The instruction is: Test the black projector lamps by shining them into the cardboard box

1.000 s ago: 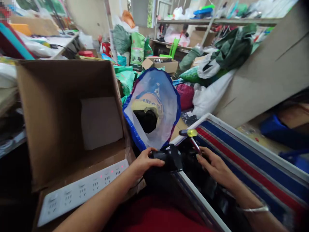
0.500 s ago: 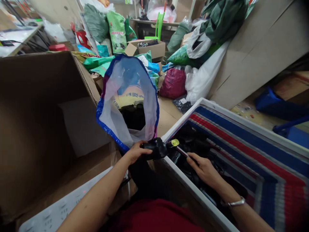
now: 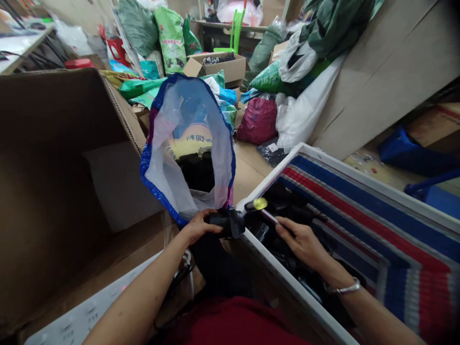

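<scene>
My left hand [image 3: 197, 227] is closed around a black, roughly cylindrical housing [image 3: 227, 223] with a wider collar at its right end; its exact kind is unclear. It is held over the near left edge of a white-rimmed bin [image 3: 268, 261]. In my right hand [image 3: 300, 242] is the thin handle of a small hammer [image 3: 260, 204] with a black and yellow head. That head is just up and right of the housing, with a small gap between them. Black parts [image 3: 287, 206] lie in the bin below my right hand.
An open woven sack [image 3: 154, 175] with dark items inside stands ahead. To the left is a large cardboard box [image 3: 46, 143]. Striped cloth [image 3: 359, 201] lines the bin. Behind are a maroon sack [image 3: 258, 122], a parts carton [image 3: 230, 68] and a green chair [image 3: 236, 33].
The hammer head has risen slightly and come away from the housing. My left hand and the housing have shifted a little left. The view has also moved slightly.
</scene>
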Demonstrator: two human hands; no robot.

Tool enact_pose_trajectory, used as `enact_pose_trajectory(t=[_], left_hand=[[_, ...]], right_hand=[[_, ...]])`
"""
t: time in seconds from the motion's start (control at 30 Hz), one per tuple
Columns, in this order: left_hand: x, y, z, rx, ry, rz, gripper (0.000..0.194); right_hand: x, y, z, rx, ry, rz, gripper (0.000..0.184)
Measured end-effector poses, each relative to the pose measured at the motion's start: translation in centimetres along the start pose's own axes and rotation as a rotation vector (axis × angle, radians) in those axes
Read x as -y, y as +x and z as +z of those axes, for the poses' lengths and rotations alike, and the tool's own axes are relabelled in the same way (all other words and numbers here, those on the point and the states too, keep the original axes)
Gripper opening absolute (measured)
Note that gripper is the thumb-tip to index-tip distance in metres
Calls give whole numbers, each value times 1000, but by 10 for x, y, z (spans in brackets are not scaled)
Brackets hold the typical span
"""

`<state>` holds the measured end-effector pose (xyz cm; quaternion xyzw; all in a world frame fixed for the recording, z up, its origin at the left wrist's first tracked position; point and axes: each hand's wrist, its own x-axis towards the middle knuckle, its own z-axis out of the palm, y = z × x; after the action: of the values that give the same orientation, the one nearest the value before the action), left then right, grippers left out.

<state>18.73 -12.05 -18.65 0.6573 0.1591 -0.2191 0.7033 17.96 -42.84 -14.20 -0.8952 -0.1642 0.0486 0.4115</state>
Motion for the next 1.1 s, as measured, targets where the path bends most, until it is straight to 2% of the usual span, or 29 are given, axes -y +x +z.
enact_pose_trajectory(t=[0.07,0.1,0.13,0.2,0.27,0.3,0.33,0.43,0.57,0.67,0.77,0.87,0.97,1.1], left_hand=[[0,0,0,2,-6,-1,55],[1,0,-1,0,-9,-4,55],[1,0,-1,-4,-12,-6,56],[3,-1,-2,-17,-16,-14,58],[4,-2,-2,-25,-25,-27,60],[4,-2,-2,-26,-33,-36,61],[5,-2,-2,-25,-46,-46,62],[3,-4,0,-18,-102,-87,55],[-8,-12,3,-2,-201,-159,39],[-22,-26,4,31,-286,-208,39],[-34,-45,4,30,-340,-215,42],[-38,-62,7,-33,-324,-151,42],[-38,-73,14,-165,-227,-42,47],[-41,-86,33,-396,-21,66,71]], right_hand=[[10,-1,-4,-215,59,-2,34],[13,-2,-3,-283,88,-13,34],[13,-4,0,-292,107,-25,33],[6,-8,11,-136,90,-17,31],[-7,-11,22,96,29,53,30],[-13,-12,26,157,13,100,30],[-18,-12,28,158,22,144,30],[-22,-8,29,26,128,237,32],[-7,1,22,-40,271,298,37],[8,7,21,-104,389,312,37],[24,15,22,-190,414,265,40],[50,22,23,-266,399,200,39],[85,29,26,-351,313,92,38],[119,36,43,-451,126,-157,30]])
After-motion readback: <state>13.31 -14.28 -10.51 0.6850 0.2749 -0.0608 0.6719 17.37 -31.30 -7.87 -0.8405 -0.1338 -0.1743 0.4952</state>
